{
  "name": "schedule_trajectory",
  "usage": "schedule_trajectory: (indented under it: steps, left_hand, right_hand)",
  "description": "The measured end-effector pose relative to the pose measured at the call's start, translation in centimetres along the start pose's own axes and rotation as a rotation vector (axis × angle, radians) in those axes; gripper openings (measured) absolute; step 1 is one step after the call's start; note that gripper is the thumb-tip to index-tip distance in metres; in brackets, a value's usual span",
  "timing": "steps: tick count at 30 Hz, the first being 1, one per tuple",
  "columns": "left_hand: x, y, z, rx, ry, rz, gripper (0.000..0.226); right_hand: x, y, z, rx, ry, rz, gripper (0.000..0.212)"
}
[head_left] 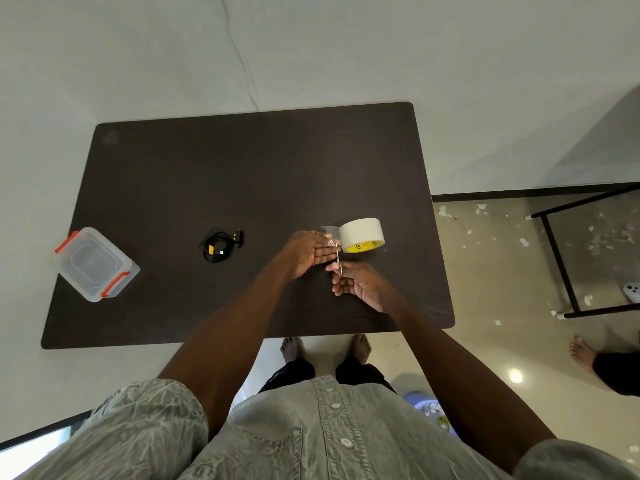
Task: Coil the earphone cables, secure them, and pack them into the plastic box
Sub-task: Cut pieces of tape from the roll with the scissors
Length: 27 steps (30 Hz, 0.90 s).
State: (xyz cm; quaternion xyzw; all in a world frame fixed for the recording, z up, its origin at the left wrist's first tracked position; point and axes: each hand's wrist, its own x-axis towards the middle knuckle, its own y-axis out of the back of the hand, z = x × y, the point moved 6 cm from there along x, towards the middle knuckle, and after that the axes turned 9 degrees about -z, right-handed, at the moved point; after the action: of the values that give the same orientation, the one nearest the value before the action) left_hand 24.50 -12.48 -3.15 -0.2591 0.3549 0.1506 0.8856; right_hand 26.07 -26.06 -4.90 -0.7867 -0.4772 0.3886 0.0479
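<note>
A coiled black earphone cable (pixel 219 245) lies on the dark table (pixel 242 168), left of my hands. A clear plastic box (pixel 97 264) with orange latches and its lid on sits near the table's left edge. A roll of pale tape (pixel 361 234) stands on its side to the right. My left hand (pixel 309 251) pinches a pulled-out clear strip of that tape beside the roll. My right hand (pixel 356 285) grips small scissors (pixel 338 259), whose blades point up at the strip.
A black metal frame (pixel 568 271) stands on the floor at the right, among scattered white paper scraps. Another person's foot (pixel 585 355) shows at the right edge. My bare feet stand under the table's near edge.
</note>
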Motion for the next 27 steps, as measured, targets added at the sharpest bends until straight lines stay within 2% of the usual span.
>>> schedule_trajectory:
  steps: [4,13,27]
  left_hand:
    - [0.09,0.02,-0.05,-0.005,0.007,0.01,0.012]
    - [-0.18,0.0,-0.14,-0.046,0.025,0.01,0.008]
    - [-0.16,-0.5,-0.32,-0.054,0.042,-0.003,0.012]
  right_hand:
    - [0.05,-0.1,0.14,0.019,-0.002,-0.013,0.04]
    - [-0.43,-0.22,0.4,0.091,0.032,-0.026,0.053]
    - [-0.03,-0.27,0.2,0.092,0.067,-0.025,0.042]
